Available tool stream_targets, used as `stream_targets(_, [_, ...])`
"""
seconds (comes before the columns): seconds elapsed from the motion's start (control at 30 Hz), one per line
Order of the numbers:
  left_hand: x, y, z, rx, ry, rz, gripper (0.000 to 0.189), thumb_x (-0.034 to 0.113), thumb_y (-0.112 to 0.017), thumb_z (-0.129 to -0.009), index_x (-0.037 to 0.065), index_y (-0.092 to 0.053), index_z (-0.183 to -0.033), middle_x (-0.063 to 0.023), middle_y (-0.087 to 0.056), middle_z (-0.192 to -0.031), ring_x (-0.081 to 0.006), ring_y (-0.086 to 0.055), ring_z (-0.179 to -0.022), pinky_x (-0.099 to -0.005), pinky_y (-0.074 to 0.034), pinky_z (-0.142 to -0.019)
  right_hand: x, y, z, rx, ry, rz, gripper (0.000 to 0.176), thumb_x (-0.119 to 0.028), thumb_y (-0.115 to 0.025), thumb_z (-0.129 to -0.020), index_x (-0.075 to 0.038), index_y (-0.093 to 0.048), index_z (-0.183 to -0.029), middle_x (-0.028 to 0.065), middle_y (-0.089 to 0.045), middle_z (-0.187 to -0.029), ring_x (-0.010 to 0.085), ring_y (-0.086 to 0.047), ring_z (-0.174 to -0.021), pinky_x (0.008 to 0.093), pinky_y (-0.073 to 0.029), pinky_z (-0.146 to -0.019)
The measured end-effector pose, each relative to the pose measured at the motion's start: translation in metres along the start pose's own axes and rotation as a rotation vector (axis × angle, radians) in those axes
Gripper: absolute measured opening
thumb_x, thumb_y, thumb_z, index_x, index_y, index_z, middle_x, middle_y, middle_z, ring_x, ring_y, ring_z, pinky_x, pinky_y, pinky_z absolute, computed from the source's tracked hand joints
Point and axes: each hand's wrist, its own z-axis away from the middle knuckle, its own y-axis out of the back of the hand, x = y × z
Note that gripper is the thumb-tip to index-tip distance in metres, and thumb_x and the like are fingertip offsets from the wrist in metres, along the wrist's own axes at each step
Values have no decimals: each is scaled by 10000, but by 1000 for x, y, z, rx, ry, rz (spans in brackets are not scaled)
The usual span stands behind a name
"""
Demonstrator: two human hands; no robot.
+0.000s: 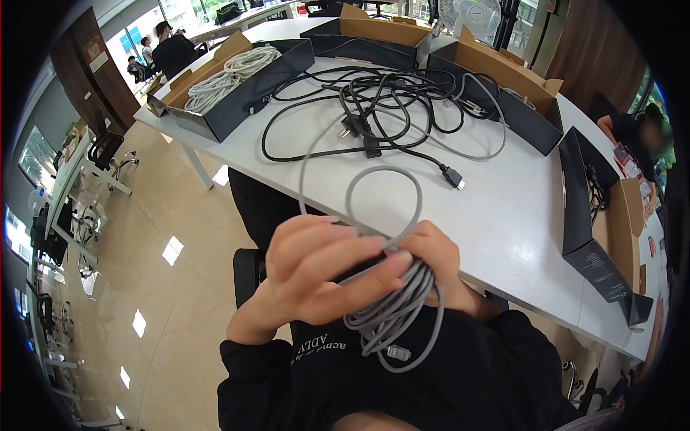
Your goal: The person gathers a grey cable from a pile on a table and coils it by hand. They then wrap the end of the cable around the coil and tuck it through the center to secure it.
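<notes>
A grey network cable (392, 316) is gathered into a bundle of loops in front of my chest, and a clear plug (398, 353) hangs at its bottom. My right hand (435, 258) is wrapped round the top of this bundle. My left hand (316, 269) is curled beside it, thumb and fingers closed at the cable near the bundle's top. One loop stands up above my hands. Another grey strand runs from behind my left fingers to the table, among tangled black cables (388, 93). A black power plug (352, 126) and a black video connector (452, 177) lie there.
On the white table (496, 215) stand several black boxes with brown insides. The left box (230, 122) holds coiled white cables (230, 77); the right box (600, 244) holds black cables. A fan (471, 18) is behind. Another person (636, 136) sits at the right.
</notes>
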Motion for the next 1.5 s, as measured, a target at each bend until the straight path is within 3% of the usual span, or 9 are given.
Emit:
stream_targets(0.13, [0,6,-20,-362,202,66,328,254,-723,-648,170,-636,-953,-16,-547,-1072,-196,-520,-955,-401,-373,-885,1,-3,0,-56,29,25,238,-141,-664,-668,5,-587,-839,95,-533,-709,221,-553,-551,292,-421,-462])
stream_targets(0.47, [-24,10,-13,-488,327,626,301,168,-672,-716,99,-618,-1003,-35,-601,-819,-167,-567,-765,-329,-410,-781,0,-3,-2,-139,61,-44,246,-52,-646,-637,17,-591,-867,85,-525,-679,223,-546,-525,295,-419,-455])
stream_targets(0.67, [-21,16,-10,-380,624,605,274,0,-607,-736,51,-619,-1005,-73,-585,-738,-192,-573,-648,-282,-453,-582,1,-2,-2,-160,60,-84,277,-47,-650,-616,38,-589,-873,88,-522,-654,209,-542,-518,293,-412,-444])
stream_targets(0.77, [-38,19,-3,-47,566,348,285,-90,-512,-764,15,-610,-1009,-81,-592,-759,-115,-558,-596,-228,-451,-537,3,-2,-1,-140,116,-98,292,-64,-658,-617,38,-595,-883,86,-527,-657,199,-534,-509,288,-401,-430])
stream_targets(0.83, [-52,23,-3,149,817,217,196,-38,-452,-852,-2,-613,-958,-88,-595,-782,-88,-555,-652,-226,-447,-563,5,-1,2,-108,160,-113,289,-75,-663,-633,38,-600,-891,85,-535,-667,191,-528,-505,283,-393,-421])
stream_targets(1.03, [-94,4,11,29,667,51,222,-39,-483,-795,40,-632,-939,-88,-602,-808,-185,-574,-714,-278,-444,-622,13,-7,11,127,315,-247,217,-90,-636,-765,74,-590,-900,118,-552,-701,196,-523,-519,274,-389,-416])
stream_targets(1.1, [-85,-8,9,-171,399,-142,266,-12,-509,-729,85,-645,-935,-70,-607,-836,-222,-573,-768,-311,-423,-682,12,-10,14,245,273,-388,193,-86,-606,-797,77,-583,-898,130,-547,-721,198,-523,-527,275,-398,-417])
stream_targets(1.27, [-35,-38,6,-402,144,19,265,131,-619,-616,179,-632,-876,8,-560,-1059,-163,-498,-1009,-399,-246,-936,9,-8,12,423,123,-565,241,-159,-534,-868,47,-466,-973,90,-466,-695,123,-440,-486,241,-387,-409])
stream_targets(1.5, [-48,-38,19,-404,88,464,157,200,-641,-719,73,-548,-722,-36,-586,-792,-235,-583,-819,-388,-431,-733,4,-1,9,507,-87,-589,191,-171,-496,-889,-21,-412,-971,59,-424,-728,98,-412,-498,240,-384,-416])
